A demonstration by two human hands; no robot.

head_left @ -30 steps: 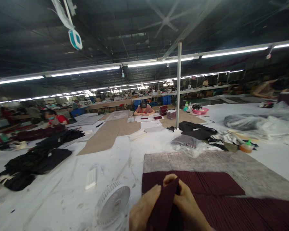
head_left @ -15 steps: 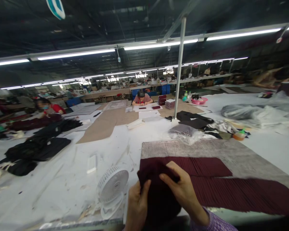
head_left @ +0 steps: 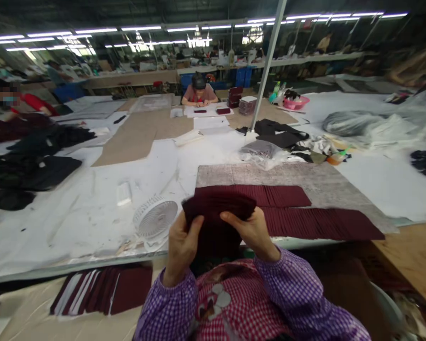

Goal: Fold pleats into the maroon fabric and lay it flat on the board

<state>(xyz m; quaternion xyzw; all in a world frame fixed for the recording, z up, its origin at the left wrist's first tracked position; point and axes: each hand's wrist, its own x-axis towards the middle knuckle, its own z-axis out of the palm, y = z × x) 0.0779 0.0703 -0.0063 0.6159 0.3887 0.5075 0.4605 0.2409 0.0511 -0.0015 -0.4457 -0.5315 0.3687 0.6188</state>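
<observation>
A stack of dark maroon fabric pieces [head_left: 216,208] is held up between my two hands, above the table's near edge. My left hand [head_left: 184,239] grips its left side, thumb on the near face. On the right, my right hand [head_left: 250,229] is closed round the other side, its thumb also pressed on the front. Behind the stack, two overlapping rows of maroon fabric pieces [head_left: 319,222] lie fanned out on a grey mottled sheet [head_left: 344,189]. The fingers behind the stack are hidden.
A small white fan [head_left: 156,219] stands left of my hands. Lower left, maroon and white pieces [head_left: 92,291] lie on a cream surface. A pole [head_left: 268,66] rises from the table. Dark cloth [head_left: 57,170] lies at left. A co-worker [head_left: 199,90] sits across the table.
The view has tilted down, bringing my sleeves, apron and the pieces at lower left into sight. The stack's top edge now looks more spread between my hands.
</observation>
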